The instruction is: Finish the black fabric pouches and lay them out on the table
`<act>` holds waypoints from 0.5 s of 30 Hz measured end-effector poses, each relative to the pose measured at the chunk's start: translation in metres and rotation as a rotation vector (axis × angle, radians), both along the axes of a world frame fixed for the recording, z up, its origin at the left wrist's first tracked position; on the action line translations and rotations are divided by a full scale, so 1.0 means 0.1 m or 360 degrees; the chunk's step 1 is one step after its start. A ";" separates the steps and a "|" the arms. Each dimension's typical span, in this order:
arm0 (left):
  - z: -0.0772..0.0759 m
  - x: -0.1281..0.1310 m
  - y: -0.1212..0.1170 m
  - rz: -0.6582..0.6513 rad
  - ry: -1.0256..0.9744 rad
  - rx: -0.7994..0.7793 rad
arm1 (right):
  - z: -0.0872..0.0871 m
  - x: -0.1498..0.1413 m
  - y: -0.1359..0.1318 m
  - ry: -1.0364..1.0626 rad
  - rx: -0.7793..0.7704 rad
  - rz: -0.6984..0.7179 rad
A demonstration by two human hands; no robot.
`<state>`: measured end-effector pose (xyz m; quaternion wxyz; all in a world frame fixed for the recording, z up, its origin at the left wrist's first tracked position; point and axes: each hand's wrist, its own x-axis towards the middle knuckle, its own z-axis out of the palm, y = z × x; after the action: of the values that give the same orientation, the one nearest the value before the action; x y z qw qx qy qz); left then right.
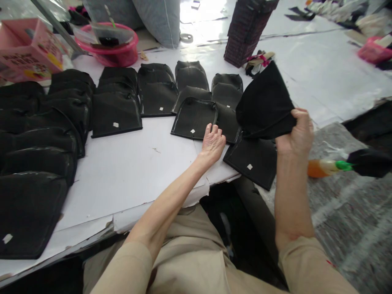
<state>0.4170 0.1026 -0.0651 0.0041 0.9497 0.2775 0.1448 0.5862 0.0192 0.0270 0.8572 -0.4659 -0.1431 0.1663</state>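
Observation:
My right hand (297, 132) is closed on the lower right corner of a black fabric panel (265, 102), lifted and tilted above the table's right side. My left hand (214, 143) has its fingers curled at the lower right edge of another black fabric panel (194, 116), which lies on the table with a small white tag near its bottom edge. Its fingertips are partly hidden. Below the raised panel, one more black panel (254, 157) with a white tag lies over the table's front edge.
Overlapping black panels (116, 110) spread in rows across the white table (122, 163). Behind them stand a pink box (27, 49), a pink basin (119, 55) and a tall dark stack (245, 32). An orange bottle with a green tip (321, 167) lies at right on grey cloth.

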 end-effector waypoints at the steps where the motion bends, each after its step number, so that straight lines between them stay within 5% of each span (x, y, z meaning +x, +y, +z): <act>1: 0.02 -0.04 -0.02 -0.0019 -0.0009 0.0004 | 0.00 0.00 -0.01 -0.0064 0.0011 -0.0029; 9: 0.06 -0.09 -0.57 -0.0239 -0.0398 -0.0216 | 0.09 -0.01 -0.07 -0.0350 -0.0019 -0.0042; 15: -0.04 0.00 -0.74 -0.0004 -0.0295 -0.0652 | 0.11 -0.02 -0.02 -0.0400 -0.0012 -0.0026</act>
<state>0.4170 0.0284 -0.0691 0.2225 0.9120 0.2984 0.1722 0.5841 0.0172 0.0384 0.8321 -0.4874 -0.2450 0.1001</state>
